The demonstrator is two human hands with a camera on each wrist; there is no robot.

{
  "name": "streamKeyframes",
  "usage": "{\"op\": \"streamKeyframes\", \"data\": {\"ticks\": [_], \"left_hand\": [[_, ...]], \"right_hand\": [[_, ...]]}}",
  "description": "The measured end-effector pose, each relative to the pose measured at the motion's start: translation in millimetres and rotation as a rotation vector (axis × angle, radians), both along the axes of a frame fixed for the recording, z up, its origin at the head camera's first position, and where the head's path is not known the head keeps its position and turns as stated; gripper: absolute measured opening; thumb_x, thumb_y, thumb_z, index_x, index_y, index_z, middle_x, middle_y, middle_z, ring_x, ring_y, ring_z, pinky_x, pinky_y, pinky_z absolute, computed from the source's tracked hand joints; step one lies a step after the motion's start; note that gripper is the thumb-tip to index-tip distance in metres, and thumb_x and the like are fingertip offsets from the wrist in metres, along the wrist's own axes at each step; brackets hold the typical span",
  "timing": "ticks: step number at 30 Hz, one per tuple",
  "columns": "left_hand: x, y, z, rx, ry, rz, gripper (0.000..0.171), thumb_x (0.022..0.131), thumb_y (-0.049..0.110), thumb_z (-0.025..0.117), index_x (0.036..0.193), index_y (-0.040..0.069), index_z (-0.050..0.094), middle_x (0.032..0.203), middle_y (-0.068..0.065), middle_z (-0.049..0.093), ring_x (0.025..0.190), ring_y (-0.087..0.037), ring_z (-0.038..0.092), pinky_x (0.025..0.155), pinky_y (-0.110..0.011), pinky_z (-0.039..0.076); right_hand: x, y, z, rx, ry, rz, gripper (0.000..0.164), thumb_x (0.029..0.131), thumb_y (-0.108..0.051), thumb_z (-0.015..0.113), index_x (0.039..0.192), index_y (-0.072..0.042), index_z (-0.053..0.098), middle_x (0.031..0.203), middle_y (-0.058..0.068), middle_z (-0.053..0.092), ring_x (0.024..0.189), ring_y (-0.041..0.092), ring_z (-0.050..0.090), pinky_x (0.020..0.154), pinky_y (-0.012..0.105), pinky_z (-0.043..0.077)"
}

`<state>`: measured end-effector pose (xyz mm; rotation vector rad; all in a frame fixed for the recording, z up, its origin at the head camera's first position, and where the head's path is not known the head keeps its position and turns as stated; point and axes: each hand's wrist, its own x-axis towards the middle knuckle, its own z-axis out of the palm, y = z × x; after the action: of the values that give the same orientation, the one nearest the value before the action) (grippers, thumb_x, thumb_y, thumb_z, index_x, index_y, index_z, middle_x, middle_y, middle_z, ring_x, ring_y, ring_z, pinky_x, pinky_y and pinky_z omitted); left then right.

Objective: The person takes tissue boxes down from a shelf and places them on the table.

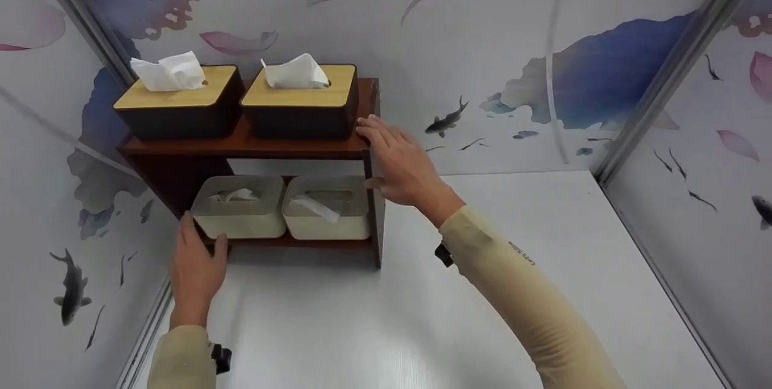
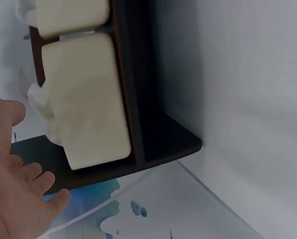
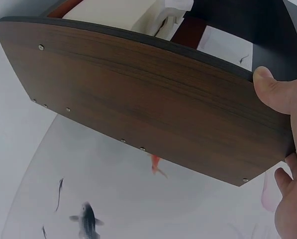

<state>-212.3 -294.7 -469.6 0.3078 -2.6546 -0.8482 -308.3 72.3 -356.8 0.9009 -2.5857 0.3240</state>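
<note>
A dark brown two-tier wooden shelf stands against the back wall. On top sit two black tissue boxes with wooden lids, the left box and the right box. Below are two cream tissue boxes with translucent lids, left and right. My right hand grips the upper right corner, its thumb on the side panel's front edge and fingers over the top. Beside the shelf's left side is my left hand, fingers extended and thumb apart; whether it touches the panel I cannot tell.
Under the shelf lies a white tabletop, stretching to the right and front. Printed panels with fish and petals form the back wall, left wall and right wall. White tissues stick out of the boxes.
</note>
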Motion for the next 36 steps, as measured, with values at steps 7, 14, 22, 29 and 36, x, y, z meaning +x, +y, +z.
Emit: {"op": "streamKeyframes", "data": {"ticks": [7, 14, 22, 29, 36], "left_hand": [[-13.3, -18.3, 43.4, 0.132, -0.024, 0.043, 0.085, 0.101, 0.035, 0.043, 0.154, 0.02, -0.021, 0.164, -0.01, -0.011, 0.15, -0.042, 0.009, 0.116, -0.062, 0.023], [-25.9, -27.8, 65.6, 0.295, -0.119, 0.075, 0.093, 0.099, 0.045, 0.042, 0.146, 0.028, -0.036, 0.162, -0.006, -0.021, 0.151, -0.039, 0.0, 0.121, -0.059, 0.014], [-36.8, -28.2, 70.6, 0.37, -0.14, 0.04, 0.097, 0.097, 0.045, 0.045, 0.144, 0.031, -0.039, 0.162, -0.007, -0.021, 0.151, -0.038, -0.007, 0.121, -0.061, 0.008], [-40.3, -25.5, 79.2, 0.368, -0.035, 0.083, 0.094, 0.097, 0.036, 0.048, 0.147, 0.036, -0.032, 0.163, 0.001, -0.015, 0.152, -0.03, 0.001, 0.123, -0.055, 0.014], [-44.3, -14.9, 90.2, 0.275, 0.104, 0.135, 0.085, 0.098, 0.027, 0.046, 0.153, 0.038, -0.018, 0.164, 0.011, -0.008, 0.152, -0.023, 0.011, 0.119, -0.054, 0.026]], "right_hand": [[1.5, 4.0, 0.0, -0.004, -0.004, -0.002, 0.085, 0.08, -0.03, 0.081, 0.147, -0.008, 0.033, 0.16, 0.003, 0.029, 0.152, 0.018, 0.02, 0.122, 0.037, 0.026], [2.3, 9.6, 0.5, 0.002, 0.011, -0.006, 0.085, 0.079, -0.03, 0.082, 0.146, -0.008, 0.035, 0.16, 0.003, 0.03, 0.151, 0.018, 0.021, 0.122, 0.038, 0.026], [3.4, 17.7, 0.5, 0.028, 0.008, -0.006, 0.087, 0.08, -0.036, 0.08, 0.147, -0.008, 0.033, 0.16, 0.002, 0.029, 0.151, 0.018, 0.021, 0.121, 0.038, 0.028], [4.4, 26.3, -2.0, 0.021, -0.004, -0.007, 0.088, 0.08, -0.037, 0.08, 0.148, -0.01, 0.032, 0.161, 0.001, 0.026, 0.151, 0.017, 0.02, 0.122, 0.037, 0.026], [4.8, 37.7, -1.9, -0.004, -0.018, -0.003, 0.088, 0.079, -0.035, 0.081, 0.147, -0.01, 0.033, 0.161, 0.0, 0.026, 0.151, 0.017, 0.02, 0.122, 0.039, 0.026]]}}
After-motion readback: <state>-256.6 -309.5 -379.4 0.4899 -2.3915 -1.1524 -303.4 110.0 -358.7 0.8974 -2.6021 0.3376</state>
